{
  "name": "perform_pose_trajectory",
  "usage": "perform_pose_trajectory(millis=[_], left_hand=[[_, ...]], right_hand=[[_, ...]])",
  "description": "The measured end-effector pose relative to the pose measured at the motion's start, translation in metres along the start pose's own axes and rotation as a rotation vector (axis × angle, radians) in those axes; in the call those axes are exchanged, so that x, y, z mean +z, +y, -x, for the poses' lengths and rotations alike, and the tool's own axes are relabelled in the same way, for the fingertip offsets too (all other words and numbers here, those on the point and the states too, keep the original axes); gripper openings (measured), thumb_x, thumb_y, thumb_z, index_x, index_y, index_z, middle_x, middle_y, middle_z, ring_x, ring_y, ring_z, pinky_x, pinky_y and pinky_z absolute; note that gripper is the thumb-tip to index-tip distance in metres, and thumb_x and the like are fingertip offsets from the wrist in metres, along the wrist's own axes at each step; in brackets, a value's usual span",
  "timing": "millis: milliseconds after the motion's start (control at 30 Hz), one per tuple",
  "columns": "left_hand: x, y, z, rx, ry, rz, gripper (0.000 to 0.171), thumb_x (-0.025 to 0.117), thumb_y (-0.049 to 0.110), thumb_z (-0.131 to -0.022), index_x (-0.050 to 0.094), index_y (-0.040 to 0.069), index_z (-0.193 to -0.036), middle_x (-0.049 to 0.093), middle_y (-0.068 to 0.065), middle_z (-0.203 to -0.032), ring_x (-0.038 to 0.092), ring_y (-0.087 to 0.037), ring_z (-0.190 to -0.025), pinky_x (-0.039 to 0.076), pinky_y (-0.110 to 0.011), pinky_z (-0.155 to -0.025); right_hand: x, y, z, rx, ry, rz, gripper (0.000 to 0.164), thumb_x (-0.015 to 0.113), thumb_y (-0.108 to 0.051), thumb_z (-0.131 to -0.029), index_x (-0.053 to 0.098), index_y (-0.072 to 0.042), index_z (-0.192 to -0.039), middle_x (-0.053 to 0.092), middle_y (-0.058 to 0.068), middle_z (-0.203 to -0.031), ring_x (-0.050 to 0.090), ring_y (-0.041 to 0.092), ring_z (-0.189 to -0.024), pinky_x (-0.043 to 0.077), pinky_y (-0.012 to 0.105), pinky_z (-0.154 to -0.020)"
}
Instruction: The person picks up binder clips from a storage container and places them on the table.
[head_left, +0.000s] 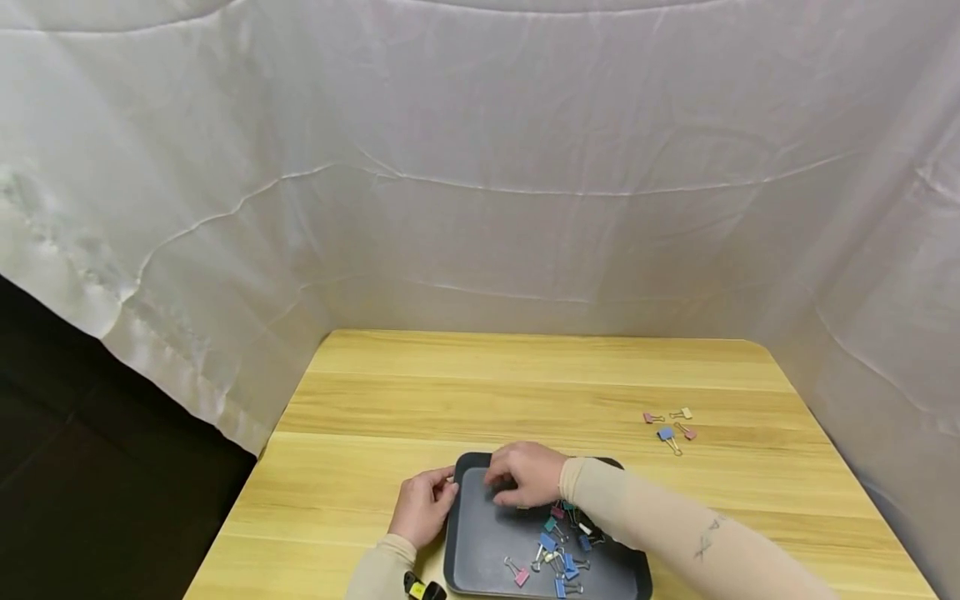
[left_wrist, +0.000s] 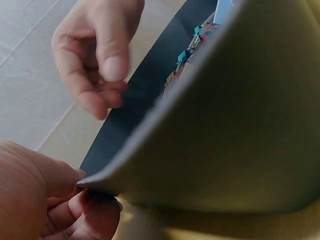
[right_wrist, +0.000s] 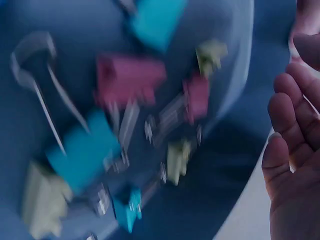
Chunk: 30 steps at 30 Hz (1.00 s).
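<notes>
My left hand point(head_left: 422, 506) pinches the left rim of a dark grey tray point(head_left: 472, 542) between thumb and fingers. In the left wrist view that rim is gripped near a corner. Over the tray's far left part hovers my right hand point(head_left: 531, 473), its fingers loosely bent and nothing visible between them. Binder clips of several colours lie scattered on the tray's right side, among them a pink clip point(head_left: 519, 573), a blue clip point(head_left: 548, 542) and a teal clip point(right_wrist: 85, 150). My right forearm hides some of them.
Beyond the tray, at the right on the wooden table point(head_left: 360, 400), lies a small group of clips, including a blue clip point(head_left: 666, 434) and a cream clip point(head_left: 684, 412). A pale curtain point(head_left: 480, 242) hangs around the table's far side. Something black and yellow point(head_left: 423, 587) shows by the left wrist.
</notes>
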<state>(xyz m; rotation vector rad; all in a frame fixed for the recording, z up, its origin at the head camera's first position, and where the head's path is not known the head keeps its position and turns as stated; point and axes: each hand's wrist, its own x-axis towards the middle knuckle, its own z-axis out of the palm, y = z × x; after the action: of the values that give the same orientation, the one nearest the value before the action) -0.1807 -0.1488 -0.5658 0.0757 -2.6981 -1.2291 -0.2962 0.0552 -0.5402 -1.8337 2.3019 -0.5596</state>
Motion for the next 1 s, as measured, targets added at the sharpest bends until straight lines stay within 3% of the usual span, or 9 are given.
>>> perform_pose_trajectory(millis=[267, 567, 800, 1000], left_hand=[[-0.001, -0.001, 0.000, -0.010, 0.002, 0.003, 0.025, 0.066, 0.005, -0.089, 0.068, -0.003, -0.112, 0.060, 0.006, -0.074, 0.051, -0.003, -0.062, 0.045, -0.020, -0.054], [-0.003, -0.003, 0.002, 0.000, 0.021, -0.013, 0.025, 0.066, 0.004, -0.088, 0.068, -0.003, -0.112, 0.060, 0.006, -0.073, 0.050, -0.002, -0.062, 0.044, -0.020, -0.054], [-0.004, -0.004, 0.003, 0.003, 0.027, -0.018, 0.025, 0.066, 0.004, -0.088, 0.069, -0.003, -0.112, 0.060, 0.006, -0.073, 0.050, -0.002, -0.062, 0.044, -0.021, -0.054], [-0.005, -0.004, 0.004, -0.016, 0.017, -0.011, 0.025, 0.066, 0.005, -0.089, 0.068, -0.003, -0.113, 0.059, 0.006, -0.072, 0.050, -0.003, -0.061, 0.044, -0.020, -0.054]], right_hand=[[0.013, -0.028, 0.012, -0.206, -0.173, 0.014, 0.021, 0.075, -0.031, -0.082, 0.073, -0.024, -0.101, 0.060, -0.019, -0.087, 0.047, -0.011, -0.074, 0.038, 0.005, -0.067], [0.016, -0.042, 0.021, -0.282, -0.357, 0.041, 0.016, 0.078, -0.030, -0.079, 0.075, -0.030, -0.094, 0.060, -0.023, -0.085, 0.046, -0.013, -0.073, 0.037, 0.006, -0.064], [0.019, -0.049, 0.018, -0.315, -0.405, 0.075, 0.021, 0.081, -0.019, -0.075, 0.075, -0.030, -0.091, 0.059, -0.023, -0.081, 0.043, -0.014, -0.067, 0.036, 0.005, -0.060], [0.024, -0.051, 0.017, -0.341, -0.390, 0.105, 0.012, 0.076, -0.021, -0.080, 0.074, -0.031, -0.086, 0.055, -0.023, -0.074, 0.040, -0.014, -0.062, 0.032, 0.005, -0.056]])
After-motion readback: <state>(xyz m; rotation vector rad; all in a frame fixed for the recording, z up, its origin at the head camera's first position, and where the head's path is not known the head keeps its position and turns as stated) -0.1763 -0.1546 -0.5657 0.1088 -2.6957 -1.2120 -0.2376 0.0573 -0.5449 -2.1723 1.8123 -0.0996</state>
